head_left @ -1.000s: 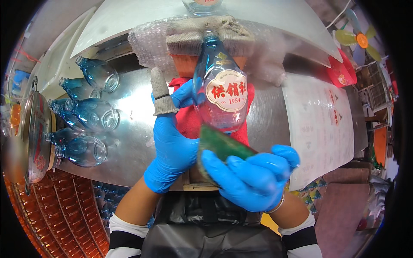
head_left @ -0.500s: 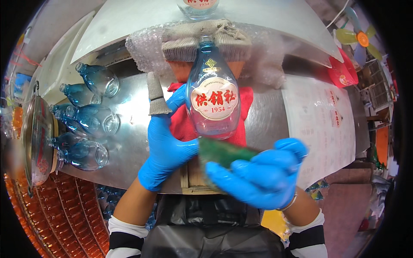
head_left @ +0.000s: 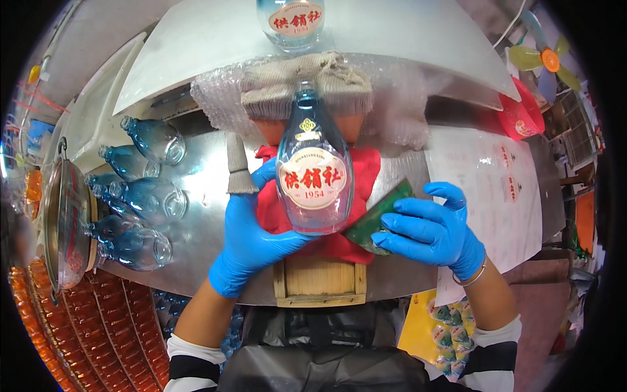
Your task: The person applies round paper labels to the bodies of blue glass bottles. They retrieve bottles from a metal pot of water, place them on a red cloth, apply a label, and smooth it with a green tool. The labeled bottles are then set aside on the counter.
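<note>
A blue-tinted clear glass bottle [head_left: 318,219] with a round cream label leans back over a red cloth [head_left: 366,171], its neck against a grey knit pad [head_left: 266,91]. My blue-gloved left hand [head_left: 251,238] grips it low on the left side, thumb by the base, other fingers partly hidden behind it. One finger of that hand wears a grey knit sleeve [head_left: 240,171]. In my blue-gloved right hand [head_left: 434,228] is a flat green scraper [head_left: 380,212], pinched by its edge. The scraper's left tip reaches close to the bottle's lower right; I cannot tell whether they touch.
Several blue glass bottles [head_left: 153,199] lie at the left of the metal table. Another labelled bottle [head_left: 294,36] stands on the white board behind. Label sheets [head_left: 480,209] cover the right. Below the bottle is a wooden frame [head_left: 320,279]; a fan [head_left: 550,60] is at far right.
My right hand has moved rightward and up with the scraper, away from the front of the bottle's base. The left hand keeps its hold; the whole view has shifted slightly.
</note>
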Motion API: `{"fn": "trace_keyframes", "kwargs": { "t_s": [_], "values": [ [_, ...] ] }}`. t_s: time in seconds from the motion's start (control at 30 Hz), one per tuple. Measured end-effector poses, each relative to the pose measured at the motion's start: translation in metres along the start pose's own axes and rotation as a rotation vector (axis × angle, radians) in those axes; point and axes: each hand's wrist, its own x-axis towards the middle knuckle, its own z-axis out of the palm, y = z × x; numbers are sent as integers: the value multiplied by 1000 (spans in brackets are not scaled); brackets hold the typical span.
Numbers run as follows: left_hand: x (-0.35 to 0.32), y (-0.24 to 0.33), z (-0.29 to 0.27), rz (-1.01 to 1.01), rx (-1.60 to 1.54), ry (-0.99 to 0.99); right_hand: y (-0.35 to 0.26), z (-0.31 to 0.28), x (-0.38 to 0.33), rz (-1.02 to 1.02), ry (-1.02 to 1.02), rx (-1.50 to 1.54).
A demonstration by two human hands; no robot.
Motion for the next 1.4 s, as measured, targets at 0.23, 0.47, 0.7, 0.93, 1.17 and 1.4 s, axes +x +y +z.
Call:
{"fn": "trace_keyframes", "kwargs": {
  "t_s": [0.23,0.47,0.7,0.93,1.17,1.4],
  "values": [
    [33,12,-15,-418,-375,-141,-33,-7,49,90,255,8],
    [78,49,-9,-756,-462,-182,-28,10,67,-61,117,179],
    [86,49,-7,-839,-675,-164,-24,5,64,-24,6,238],
    [88,46,-8,-863,-629,-165,-5,-11,92,265,-265,427],
    [71,24,-5,-715,-826,-89,49,19,142,648,39,618],
    [29,13,-8,-360,-434,-246,50,14,142,478,125,609]
  ]
}}
